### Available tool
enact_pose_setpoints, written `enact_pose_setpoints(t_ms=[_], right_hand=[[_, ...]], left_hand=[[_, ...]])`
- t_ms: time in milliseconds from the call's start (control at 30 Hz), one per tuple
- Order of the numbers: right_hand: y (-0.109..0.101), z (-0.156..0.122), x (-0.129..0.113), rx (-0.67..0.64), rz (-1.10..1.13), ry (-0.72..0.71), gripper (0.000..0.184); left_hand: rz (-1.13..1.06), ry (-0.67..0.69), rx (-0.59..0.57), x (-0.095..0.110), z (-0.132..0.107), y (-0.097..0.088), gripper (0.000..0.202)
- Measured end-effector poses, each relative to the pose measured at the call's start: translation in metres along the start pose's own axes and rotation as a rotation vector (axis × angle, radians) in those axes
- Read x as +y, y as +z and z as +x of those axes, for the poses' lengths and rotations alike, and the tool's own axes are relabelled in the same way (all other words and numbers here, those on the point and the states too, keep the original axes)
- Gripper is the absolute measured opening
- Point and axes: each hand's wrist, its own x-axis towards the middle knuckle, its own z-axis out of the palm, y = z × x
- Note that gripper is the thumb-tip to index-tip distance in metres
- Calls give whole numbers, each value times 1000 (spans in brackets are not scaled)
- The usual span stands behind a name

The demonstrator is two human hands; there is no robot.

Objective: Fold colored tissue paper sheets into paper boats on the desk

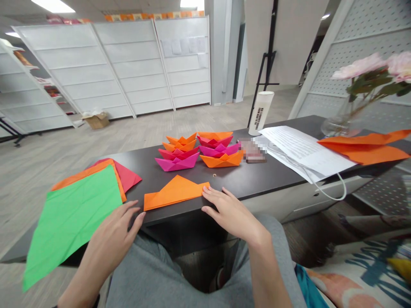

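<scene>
In front of me on the dark table lies an orange folded paper [176,192], with a pointed peak in the middle and a flat band along its lower edge. The fingertips of my right hand [229,211] rest on its right end, fingers stretched out. My left hand [117,231] is just left of the paper, fingers apart and holding nothing. Beside it, a green paper sheet [75,214] hangs over the table's front edge, lying on orange and red sheets [126,175]. Behind the folded paper stand two rows of paper boats [178,162] in orange, red and magenta.
A white cup [261,113] stands at the back, near white printed sheets [302,149] with a white cable [343,190] across them. Farther right are an orange paper [362,147] and a glass vase [343,122] with pink flowers. The table's front edge [180,214] is close to my lap.
</scene>
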Motion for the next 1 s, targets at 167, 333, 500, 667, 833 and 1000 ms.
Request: enact_pose_setpoints(t_ms=[167, 333, 500, 667, 833, 1000], right_hand=[[1, -1, 0, -5, -8, -9, 45], [-1, -2, 4, 40, -5, -50, 43], [-4, 3, 5, 167, 52, -71, 41], [1, 14, 2, 238, 63, -45, 41], [3, 20, 1, 285, 63, -16, 26], [4, 23, 3, 263, 42, -57, 8]], left_hand=[[-198, -199, 86, 27, 40, 15, 52], [-486, -217, -54, 23, 60, 33, 51], [-681, -236, 12, 12, 57, 36, 58], [-778, -237, -35, 3, 49, 35, 46], [-853, -235, -81, -2, 43, 33, 27], [-905, -179, -58, 5, 45, 26, 20]])
